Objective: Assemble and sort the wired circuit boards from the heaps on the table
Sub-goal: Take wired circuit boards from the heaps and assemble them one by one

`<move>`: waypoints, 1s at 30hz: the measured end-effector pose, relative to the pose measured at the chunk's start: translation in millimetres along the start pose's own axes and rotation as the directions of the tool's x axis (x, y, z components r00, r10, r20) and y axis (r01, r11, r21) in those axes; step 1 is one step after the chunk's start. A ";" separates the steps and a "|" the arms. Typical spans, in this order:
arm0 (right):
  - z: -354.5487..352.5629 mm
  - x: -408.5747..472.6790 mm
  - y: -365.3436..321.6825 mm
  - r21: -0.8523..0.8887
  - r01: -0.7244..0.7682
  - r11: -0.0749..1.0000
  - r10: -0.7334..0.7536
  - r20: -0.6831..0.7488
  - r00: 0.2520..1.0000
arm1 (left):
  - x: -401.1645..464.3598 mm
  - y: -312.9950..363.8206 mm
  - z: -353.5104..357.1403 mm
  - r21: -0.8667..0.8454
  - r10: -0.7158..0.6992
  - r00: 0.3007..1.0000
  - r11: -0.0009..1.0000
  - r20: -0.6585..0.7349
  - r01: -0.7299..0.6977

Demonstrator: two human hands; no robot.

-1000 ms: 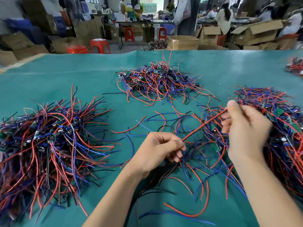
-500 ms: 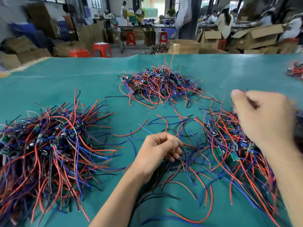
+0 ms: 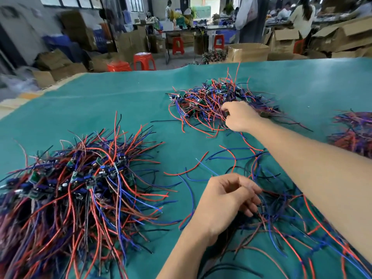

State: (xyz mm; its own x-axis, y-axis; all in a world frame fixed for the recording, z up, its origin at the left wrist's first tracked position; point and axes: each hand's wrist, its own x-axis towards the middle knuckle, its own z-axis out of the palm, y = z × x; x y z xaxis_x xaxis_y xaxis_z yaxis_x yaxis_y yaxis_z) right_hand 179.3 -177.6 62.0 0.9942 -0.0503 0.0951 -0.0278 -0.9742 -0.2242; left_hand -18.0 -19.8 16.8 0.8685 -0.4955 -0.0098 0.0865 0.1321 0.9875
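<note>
right hand (image 3: 239,116) out over the far heap (image 3: 219,101) on the green table (image 3: 100,105), fingers curled into the wires, grip too buried to tell. left hand (image 3: 227,200) near, fingers loosely curled over loose wires (image 3: 271,202), hold unclear. big heap (image 3: 76,190) left, another heap (image 3: 354,131) cut off right.

Three wired-board heaps (image 3: 76,190), two hands (image 3: 239,117), two red stools (image 3: 144,61)
</note>
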 end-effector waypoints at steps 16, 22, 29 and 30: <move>3.2 -18.8 7.5 0.178 -0.267 0.947 0.306 -0.254 0.918 | 2.4 -0.6 0.0 -0.033 -0.004 1.000 0.999 0.020 0.005; -16.7 -98.4 17.2 0.386 -0.207 0.899 0.350 -0.348 0.870 | 1.5 0.3 0.4 -0.061 -0.006 1.000 0.998 -0.021 0.004; -22.4 -195.1 14.1 0.919 0.011 0.394 0.468 -0.211 0.858 | 3.2 1.0 2.5 -0.146 -0.024 0.997 0.989 -0.075 0.013; -18.0 -206.6 12.1 0.955 0.018 0.296 0.423 -0.148 0.894 | 3.9 0.6 2.5 -0.151 -0.017 0.997 0.989 -0.076 0.006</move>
State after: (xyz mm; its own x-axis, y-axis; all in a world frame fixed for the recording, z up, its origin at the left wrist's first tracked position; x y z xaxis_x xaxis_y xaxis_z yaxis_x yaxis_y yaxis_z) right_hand -28.3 -182.9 57.2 0.8616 -0.4896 0.1335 0.1087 -0.0790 -0.9909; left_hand -15.8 -23.8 17.8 0.9013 -0.4314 -0.0388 0.1640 0.2569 0.9524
